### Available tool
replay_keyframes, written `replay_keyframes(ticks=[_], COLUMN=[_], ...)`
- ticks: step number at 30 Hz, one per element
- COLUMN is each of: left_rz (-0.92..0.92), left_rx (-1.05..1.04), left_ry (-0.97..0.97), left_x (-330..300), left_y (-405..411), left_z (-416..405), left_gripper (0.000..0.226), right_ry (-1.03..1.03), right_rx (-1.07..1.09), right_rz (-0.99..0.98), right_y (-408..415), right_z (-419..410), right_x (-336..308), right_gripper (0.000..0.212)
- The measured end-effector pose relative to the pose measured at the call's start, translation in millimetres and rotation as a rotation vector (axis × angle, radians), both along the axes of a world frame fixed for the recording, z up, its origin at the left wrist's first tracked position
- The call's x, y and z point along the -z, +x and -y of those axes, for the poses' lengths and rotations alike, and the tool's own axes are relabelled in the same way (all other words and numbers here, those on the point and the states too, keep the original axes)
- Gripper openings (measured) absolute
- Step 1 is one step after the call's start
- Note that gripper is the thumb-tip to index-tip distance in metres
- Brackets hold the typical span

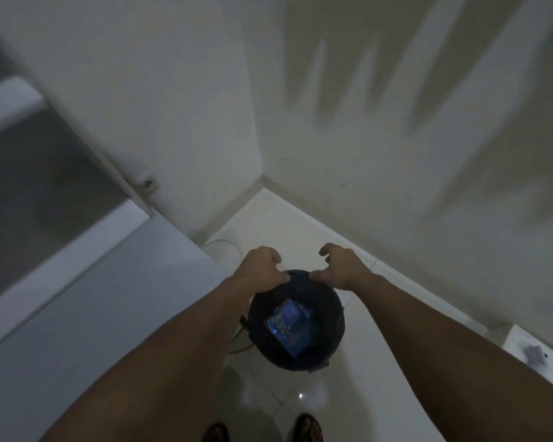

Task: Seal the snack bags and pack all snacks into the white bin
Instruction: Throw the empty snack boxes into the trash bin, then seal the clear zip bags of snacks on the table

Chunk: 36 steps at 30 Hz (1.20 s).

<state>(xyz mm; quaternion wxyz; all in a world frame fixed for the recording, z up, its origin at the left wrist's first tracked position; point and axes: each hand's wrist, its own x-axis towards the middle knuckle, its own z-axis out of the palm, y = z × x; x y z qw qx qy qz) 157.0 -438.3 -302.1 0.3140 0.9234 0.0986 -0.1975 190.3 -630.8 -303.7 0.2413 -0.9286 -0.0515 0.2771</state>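
Note:
A dark round container (332, 317) stands on the pale floor near the room's corner. Inside it lies a blue, shiny snack bag (289, 325), flat and tilted. My left hand (261, 266) and my right hand (340, 266) are side by side at the container's far rim. Both thumbs press on the rim and the fingers curl over its far side. No white bin is in view. The picture is dim and blurred.
A white counter or ledge (77, 314) runs along the left. White walls meet in a corner (262, 183) just behind the container. A thin cable (227, 244) loops on the floor beside it. My sandalled feet (307, 427) are at the bottom edge.

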Motion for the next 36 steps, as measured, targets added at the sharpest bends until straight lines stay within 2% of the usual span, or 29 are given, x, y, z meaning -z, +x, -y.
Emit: replay_keyframes(ticks=[8, 15, 28, 32, 36], left_rz=[0.031, 0.030, 0.043, 0.063, 0.044], left_rx=[-0.122, -0.205, -0.435, -0.516, -0.593], left_ry=[0.047, 0.077, 0.089, 0.101, 0.139], left_x=[-95, -156, -198, -203, -199], left_y=[-34, -103, -313, -379, -438], left_z=[-81, -171, -346, -387, -422], left_gripper=[0.060, 0.070, 0.062, 0.043, 0.052], right_ry=[0.049, 0.064, 0.051, 0.055, 0.056], right_rx=[-0.202, -0.403, -0.716, -0.786, -0.864], right_rz=[0.074, 0.116, 0.176, 0.197, 0.204], right_y=[5, -30, -178, -228, -272], right_z=[-75, -173, -361, -414, -459], right_x=[-99, -157, -204, -209, -207], right_gripper=[0.071, 0.076, 0.079, 0.076, 0.078])
